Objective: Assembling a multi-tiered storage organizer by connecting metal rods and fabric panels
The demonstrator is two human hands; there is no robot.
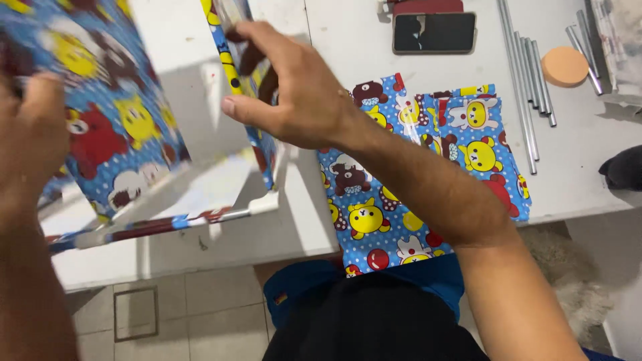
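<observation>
The white box frame (200, 194) w/ cartoon-print blue wrap is being held up off the white surface (334, 40), tilted, open side toward the person. One panel is already showing the printed film (114, 120) across it; the far upright is getting a strip (231, 60) pressed onto it.

The right hand (294, 93) is pinching that strip at the upright — fingers (267, 40) clenched over the top edge, thumb stretched out below along the inner face. The left hand (27, 134) is steadying the covered panel from the outer side; it's partly cut off by the pic edge and blurred, so can't tell how its fingers are set, only that it's pressed against the film.

To do this bit well, I'd say: keep the frame braced w/ the left, smooth the film from the corner outward so no bubbles or creases get trapped, and keep the print edge running straight along the upright.

Just beside, flat on the surface, a spare sheet (428, 174) of the same print is hanging over the front edge. Farther back: a dark phone (435, 32), several metal rods (528, 73), a round orange sponge (565, 65).
</observation>
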